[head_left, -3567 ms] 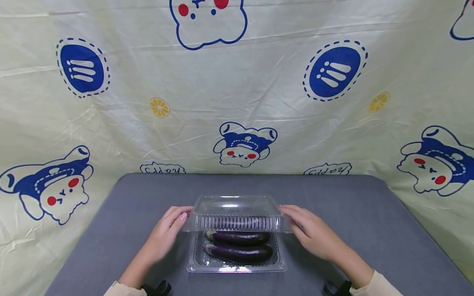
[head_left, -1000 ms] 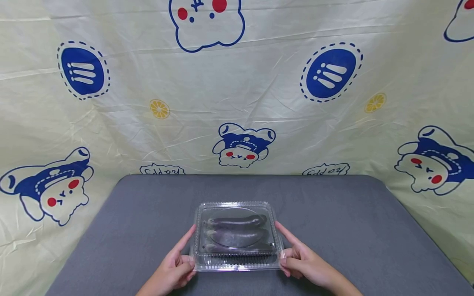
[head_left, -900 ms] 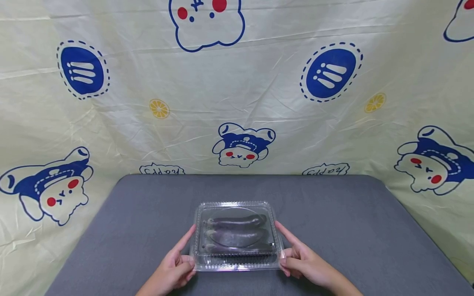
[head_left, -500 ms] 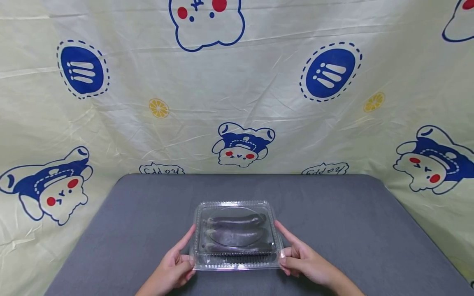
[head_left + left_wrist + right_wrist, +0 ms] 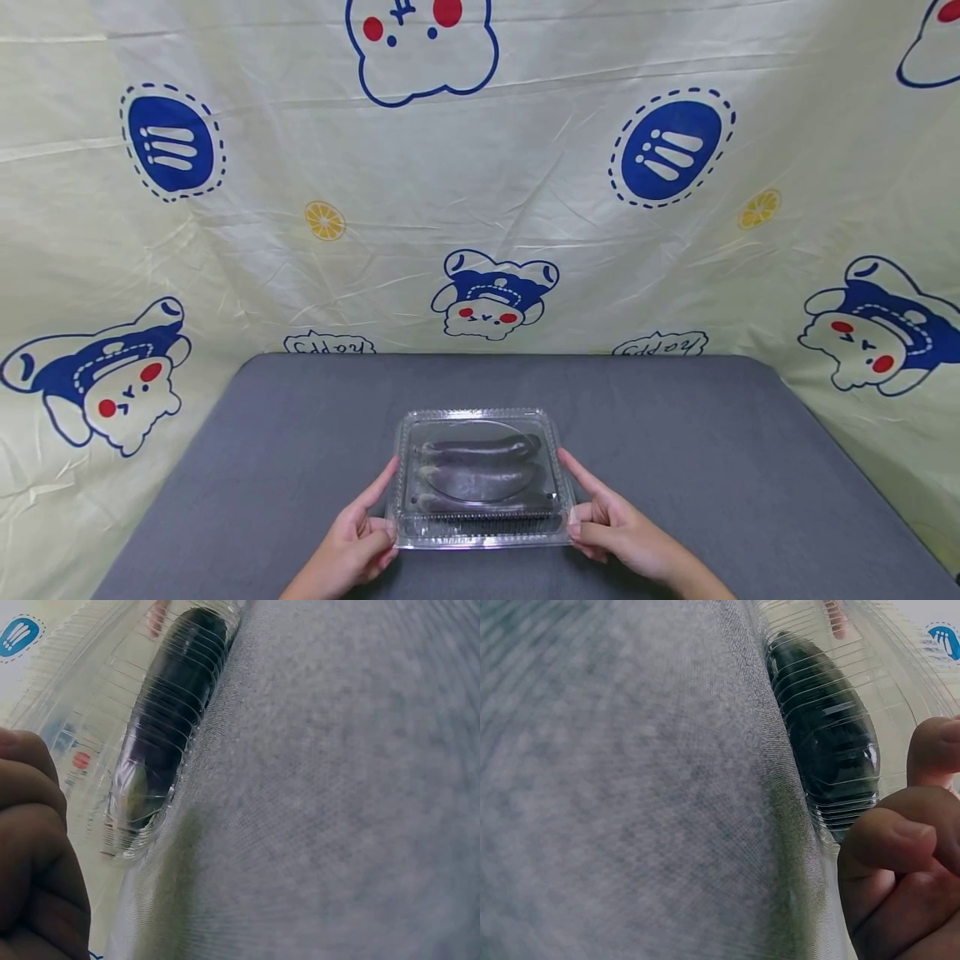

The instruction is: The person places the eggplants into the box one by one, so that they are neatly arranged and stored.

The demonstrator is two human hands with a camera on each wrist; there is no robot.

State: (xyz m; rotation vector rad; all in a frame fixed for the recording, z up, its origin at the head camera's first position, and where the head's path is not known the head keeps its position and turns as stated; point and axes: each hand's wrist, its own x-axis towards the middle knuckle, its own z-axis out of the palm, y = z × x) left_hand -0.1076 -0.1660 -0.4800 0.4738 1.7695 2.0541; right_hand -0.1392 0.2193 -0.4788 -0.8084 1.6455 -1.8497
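A clear plastic clamshell box (image 5: 480, 533) sits near the front of the table with its lid down. Dark purple eggplants (image 5: 480, 479) lie side by side in it, blurred by the lid; one eggplant (image 5: 169, 712) shows sharply through the ribbed wall in the left wrist view. My left hand (image 5: 352, 537) pinches the box's front left corner between thumb and curled fingers, its index finger stretched along the side. At the front right corner, my right hand (image 5: 618, 529) grips in the same way, index finger straight against the side wall.
Grey cloth covers the table (image 5: 300, 417). Behind it hangs a pale curtain (image 5: 525, 167) printed with cartoon figures and blue ovals, reaching down past both sides of the table.
Earlier, both hands held the lid raised over the uncovered eggplants. The lid has come down, and the hands have moved towards me to the front corners. Over the last second they stay still.
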